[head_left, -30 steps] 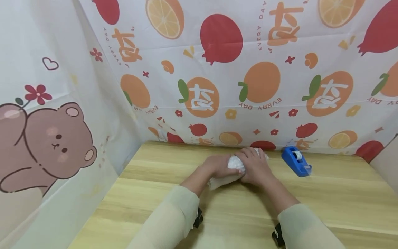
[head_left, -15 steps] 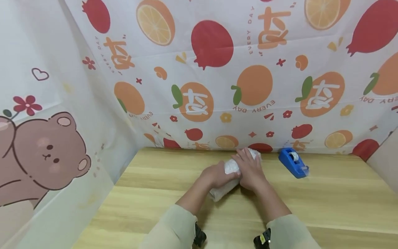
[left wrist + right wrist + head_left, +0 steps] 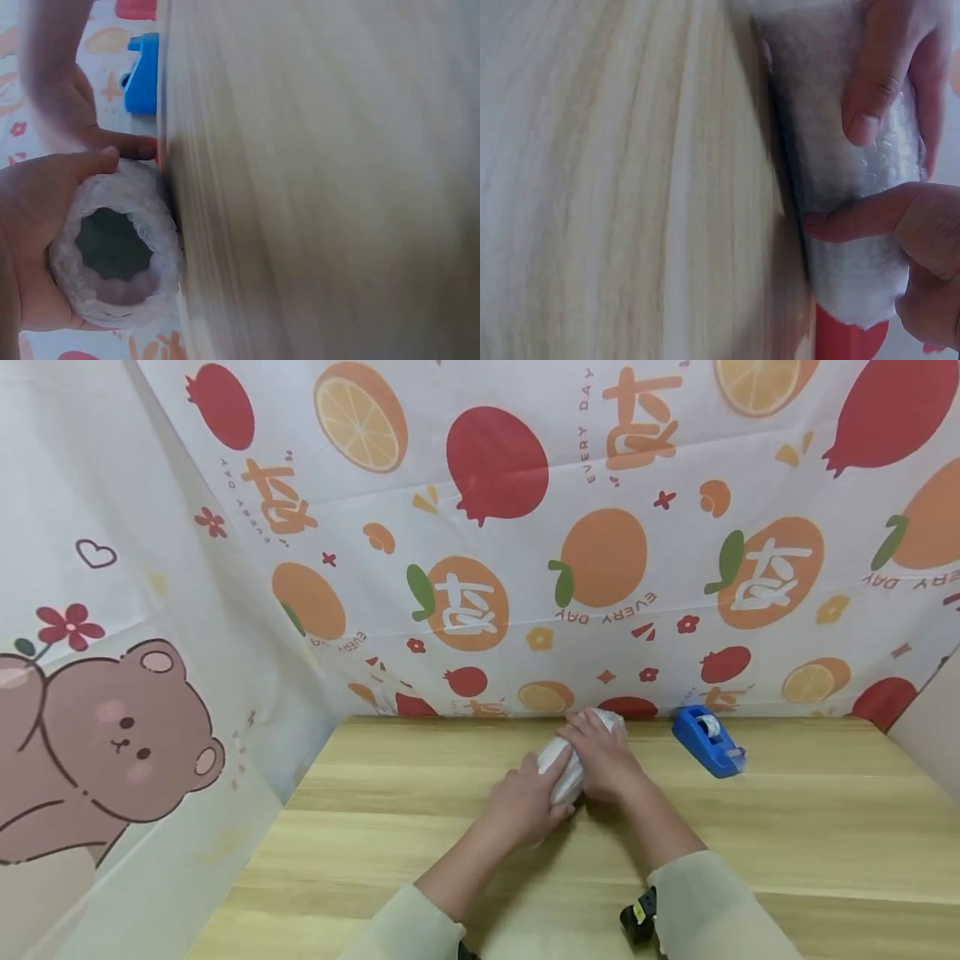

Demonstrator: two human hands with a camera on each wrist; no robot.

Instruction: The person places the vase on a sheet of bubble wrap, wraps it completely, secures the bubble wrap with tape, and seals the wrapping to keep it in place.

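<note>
A cylinder wrapped in clear bubble wrap (image 3: 568,770) lies slantwise on the wooden table, under both hands. The left wrist view looks into its near end, where a dark green round surface (image 3: 112,244) sits recessed inside the wrap's rim. My left hand (image 3: 521,806) grips the near part, thumb and fingers around its sides. My right hand (image 3: 603,760) holds the far part, fingers over the top. In the right wrist view the right thumb (image 3: 855,217) lies across the wrap, below the left thumb (image 3: 866,112).
A blue tape dispenser (image 3: 708,743) with a roll of tape stands at the table's back edge, right of the wrapped cylinder. Fruit-patterned cloth (image 3: 420,502) hangs close behind the wooden table (image 3: 360,827); bear-printed cloth (image 3: 135,727) covers the left side.
The cylinder has turned from lying more crosswise to a steeper slant away from the person. My left hand has shifted lower, toward its near end. The right hand keeps hold of the far part.
</note>
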